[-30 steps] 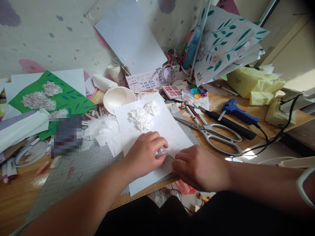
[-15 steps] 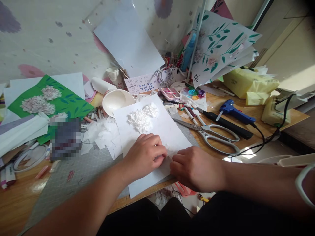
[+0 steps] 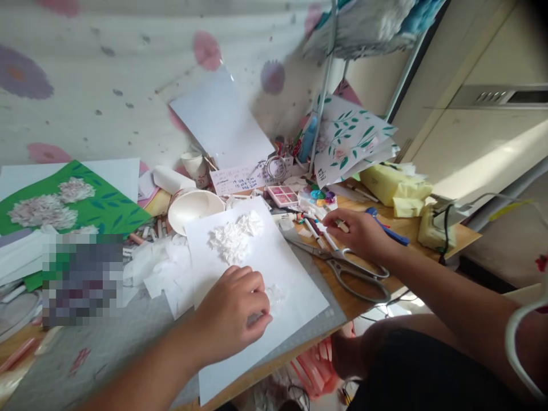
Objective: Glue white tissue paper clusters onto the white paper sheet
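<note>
My left hand (image 3: 233,311) rests on a white sheet (image 3: 291,268) near the desk's front edge. Its fingers are curled and pressed down, with a small crumpled tissue piece (image 3: 276,294) just beyond the fingertips. Higher on the sheet sits a white tissue flower cluster (image 3: 231,240). My right hand (image 3: 355,231) is stretched out to the right over a row of marker pens (image 3: 314,228). Its fingers are pinched around one of them, just above the grey scissors (image 3: 355,274).
A grey cutting mat (image 3: 128,331) lies under the sheet. A white paper bowl (image 3: 190,208), torn tissue scraps (image 3: 166,268), a green flower picture (image 3: 85,200), a pink paint palette (image 3: 282,195), a blue glue gun (image 3: 385,228) and a yellow tissue pack (image 3: 394,182) crowd the desk.
My right hand left the sheet and reached right to the marker pens by the scissors. The left hand stayed on the sheet, and the camera tilted up.
</note>
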`<action>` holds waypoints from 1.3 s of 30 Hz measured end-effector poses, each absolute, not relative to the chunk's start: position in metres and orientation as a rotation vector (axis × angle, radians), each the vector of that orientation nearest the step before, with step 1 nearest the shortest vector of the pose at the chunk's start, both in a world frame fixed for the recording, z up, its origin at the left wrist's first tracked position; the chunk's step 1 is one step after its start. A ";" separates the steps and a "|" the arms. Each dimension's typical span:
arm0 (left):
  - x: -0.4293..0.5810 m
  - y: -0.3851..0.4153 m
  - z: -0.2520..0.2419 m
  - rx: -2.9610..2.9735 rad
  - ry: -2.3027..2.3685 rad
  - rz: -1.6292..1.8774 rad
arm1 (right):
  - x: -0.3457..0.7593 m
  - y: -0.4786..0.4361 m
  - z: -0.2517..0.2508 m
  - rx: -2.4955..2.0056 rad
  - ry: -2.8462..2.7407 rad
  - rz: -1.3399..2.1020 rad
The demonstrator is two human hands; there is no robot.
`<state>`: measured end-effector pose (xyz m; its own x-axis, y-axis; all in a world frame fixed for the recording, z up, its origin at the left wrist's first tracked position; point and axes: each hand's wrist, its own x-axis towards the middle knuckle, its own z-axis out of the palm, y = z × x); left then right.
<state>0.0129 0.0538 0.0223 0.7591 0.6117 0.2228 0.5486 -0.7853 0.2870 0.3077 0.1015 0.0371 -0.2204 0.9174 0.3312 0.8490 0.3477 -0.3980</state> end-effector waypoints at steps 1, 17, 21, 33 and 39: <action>0.013 0.054 0.022 2.744 0.919 0.485 | 0.309 0.108 0.035 -1.548 -2.147 0.170; -0.016 0.082 0.023 2.068 1.500 1.259 | 0.244 0.156 0.020 -1.554 -2.310 0.064; -0.024 0.092 0.020 1.842 1.571 1.346 | 0.237 0.165 0.017 -1.679 -2.210 0.028; -0.011 0.081 0.017 2.022 1.441 1.156 | 0.233 0.160 0.021 -1.643 -1.867 0.303; 0.000 0.071 0.022 1.915 1.285 0.969 | 0.223 0.101 0.042 -1.178 -1.882 0.852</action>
